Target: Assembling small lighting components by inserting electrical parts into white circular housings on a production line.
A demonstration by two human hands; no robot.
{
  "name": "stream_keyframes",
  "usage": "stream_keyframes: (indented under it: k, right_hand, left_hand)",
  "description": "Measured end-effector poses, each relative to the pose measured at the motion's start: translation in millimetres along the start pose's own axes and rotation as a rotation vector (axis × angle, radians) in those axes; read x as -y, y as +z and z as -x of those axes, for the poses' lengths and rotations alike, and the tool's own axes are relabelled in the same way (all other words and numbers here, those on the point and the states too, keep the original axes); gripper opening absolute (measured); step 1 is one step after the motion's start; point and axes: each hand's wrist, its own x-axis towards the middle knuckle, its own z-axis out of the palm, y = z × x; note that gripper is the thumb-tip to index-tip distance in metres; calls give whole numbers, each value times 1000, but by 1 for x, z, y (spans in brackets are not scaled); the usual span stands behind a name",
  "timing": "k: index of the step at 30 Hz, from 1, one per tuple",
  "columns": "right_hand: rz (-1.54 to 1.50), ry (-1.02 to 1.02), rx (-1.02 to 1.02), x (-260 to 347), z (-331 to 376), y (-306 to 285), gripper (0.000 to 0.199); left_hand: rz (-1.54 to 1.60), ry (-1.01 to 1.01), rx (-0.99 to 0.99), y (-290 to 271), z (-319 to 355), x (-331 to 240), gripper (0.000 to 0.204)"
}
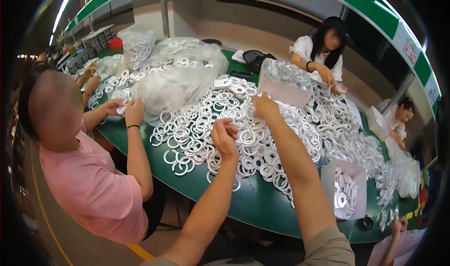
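Green table [255, 202], clear bag [173, 87] of white parts [185, 62] far left, near-right box [359, 186] holding more, my left hand [226, 139] unclenched, can't tell if my right hand [266, 106] grips rings [304, 135]

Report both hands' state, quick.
Left hand: half open, fingers curled, nothing visible in it.
Right hand: at the white rings; grip cannot be told.
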Motion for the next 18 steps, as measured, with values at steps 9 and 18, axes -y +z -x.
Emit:
stream_keyframes:
  k: [9,18]
  right_hand:
    - [-262,-19,-315,-13,19,-10,27]
    - [-1047,32,-328,-9,97,-22,18]
  left_hand:
    - [-1,-31,77,1,1,-10,43]
    - [-133,-75,216,7,0,12,18]
